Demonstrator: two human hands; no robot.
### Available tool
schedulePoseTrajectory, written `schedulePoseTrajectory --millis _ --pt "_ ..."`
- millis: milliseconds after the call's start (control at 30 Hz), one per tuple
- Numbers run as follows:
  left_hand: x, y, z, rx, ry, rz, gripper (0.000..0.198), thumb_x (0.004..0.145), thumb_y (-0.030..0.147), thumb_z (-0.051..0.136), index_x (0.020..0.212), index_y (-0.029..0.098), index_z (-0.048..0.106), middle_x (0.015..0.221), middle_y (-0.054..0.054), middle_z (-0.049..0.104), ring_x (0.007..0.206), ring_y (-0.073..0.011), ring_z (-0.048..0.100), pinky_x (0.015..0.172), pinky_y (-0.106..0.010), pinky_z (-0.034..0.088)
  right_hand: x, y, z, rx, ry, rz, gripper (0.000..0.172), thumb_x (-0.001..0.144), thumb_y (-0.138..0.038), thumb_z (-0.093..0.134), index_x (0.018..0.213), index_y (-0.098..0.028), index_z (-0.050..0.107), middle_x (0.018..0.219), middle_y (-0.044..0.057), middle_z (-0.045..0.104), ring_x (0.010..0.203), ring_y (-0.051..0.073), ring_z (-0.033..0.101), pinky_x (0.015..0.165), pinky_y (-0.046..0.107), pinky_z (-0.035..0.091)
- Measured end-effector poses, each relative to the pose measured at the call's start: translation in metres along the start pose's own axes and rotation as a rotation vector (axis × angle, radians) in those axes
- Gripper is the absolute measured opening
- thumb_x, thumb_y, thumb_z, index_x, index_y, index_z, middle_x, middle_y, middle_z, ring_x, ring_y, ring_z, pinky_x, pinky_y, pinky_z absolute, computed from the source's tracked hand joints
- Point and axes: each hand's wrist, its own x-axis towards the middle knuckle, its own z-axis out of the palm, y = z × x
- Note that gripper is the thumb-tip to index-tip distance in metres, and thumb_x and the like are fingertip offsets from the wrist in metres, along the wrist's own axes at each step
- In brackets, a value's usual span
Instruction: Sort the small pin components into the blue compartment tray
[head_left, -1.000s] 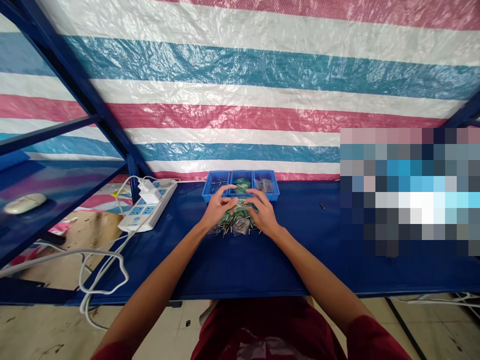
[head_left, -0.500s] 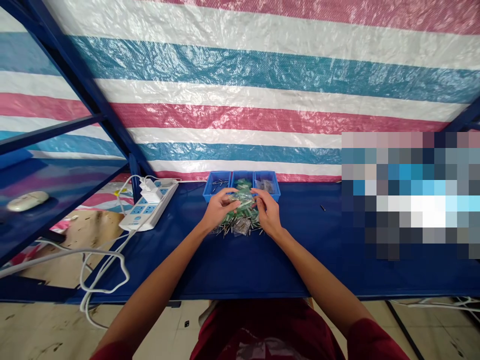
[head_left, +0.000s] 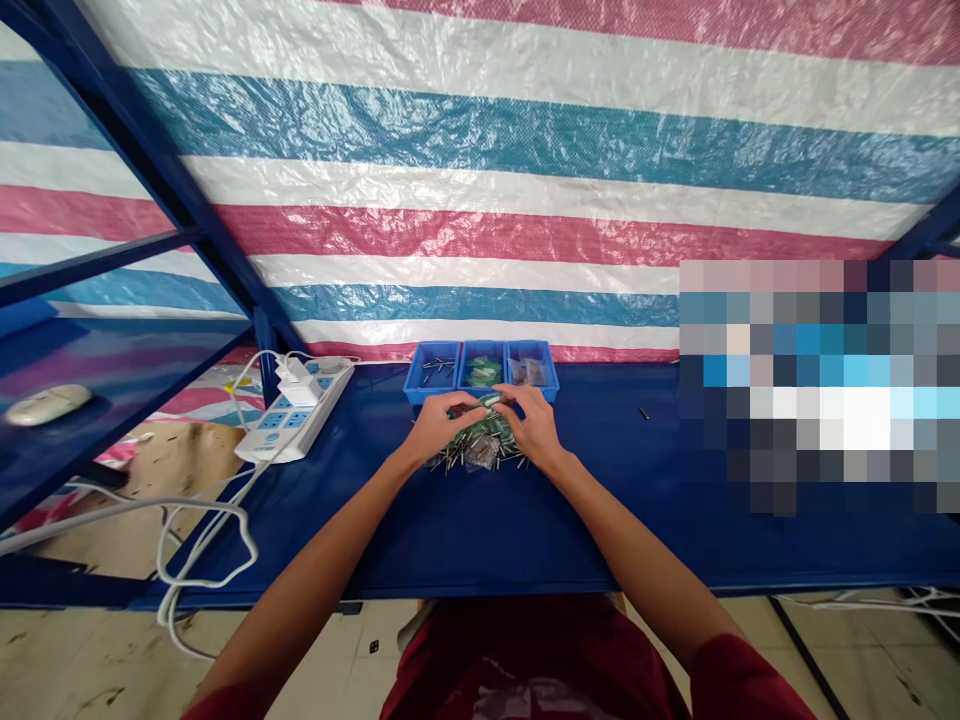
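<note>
A heap of small green parts, metal pins and clear plastic bags (head_left: 480,447) lies on the blue table (head_left: 480,520) in front of three blue bins (head_left: 481,368). My left hand (head_left: 437,427) rests on the heap's left side with its fingers curled and pinched on a small green piece at the top. My right hand (head_left: 535,425) sits on the right side, fingers closed and meeting the left hand's fingertips over the same small piece. What exactly they pinch is too small to make out.
A white power strip (head_left: 296,412) with plugs and white cables lies on the table's left. A white mouse (head_left: 46,403) sits on a blue side shelf. A striped tarp hangs behind the bins. A single pin (head_left: 644,412) lies to the right. A blurred patch covers the right.
Both hands went from lying spread over the heap to lifting a small piece, and now their fingertips pinch together lower, just above the heap.
</note>
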Motion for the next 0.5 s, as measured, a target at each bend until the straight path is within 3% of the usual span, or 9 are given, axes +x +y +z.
schedulePoseTrajectory --millis 167,267,400,500 --pt "0.0016 -0.0032 0.0016 -0.217 0.075 -0.111 0.031 0.077 0.045 0.067 0.075 0.014 0.066 0.066 -0.004 0.067 0.061 -0.0175 0.062 0.062 -0.028 0.048 -0.0004 -0.004 -0.0022 0.111 0.008 0.111 0.039 0.095 -0.038 0.046 0.131 -0.021 0.05 0.103 0.008 0.067 0.091 0.02 0.063 0.084 0.036 0.051" --pt "0.0031 -0.0031 0.0023 -0.37 0.162 -0.167 0.035 0.073 0.043 0.072 0.091 0.015 0.063 0.061 0.0 0.064 0.057 -0.0174 0.064 0.059 -0.028 0.05 -0.0002 -0.0042 -0.0035 0.138 -0.047 0.052 0.038 0.099 -0.029 0.033 0.135 -0.023 0.046 0.114 0.009 0.063 0.097 0.019 0.062 0.087 0.037 0.051" --pt "0.0032 -0.0015 0.0047 -0.478 0.143 -0.189 0.057 0.072 0.039 0.075 0.119 0.019 0.05 0.056 0.006 0.059 0.053 -0.0155 0.062 0.061 -0.029 0.052 0.001 -0.0018 -0.0027 0.04 -0.037 -0.083 0.031 0.095 -0.026 0.042 0.121 -0.023 0.059 0.131 0.014 0.05 0.116 0.025 0.052 0.093 0.043 0.048" --pt "0.0023 -0.0008 0.0058 -0.439 0.135 -0.142 0.043 0.08 0.046 0.064 0.113 0.018 0.056 0.064 0.001 0.06 0.061 -0.0161 0.063 0.066 -0.03 0.053 0.0021 -0.0014 -0.0014 0.031 0.021 -0.057 0.021 0.092 -0.03 0.052 0.1 -0.021 0.069 0.111 0.013 0.059 0.104 0.025 0.057 0.088 0.042 0.05"
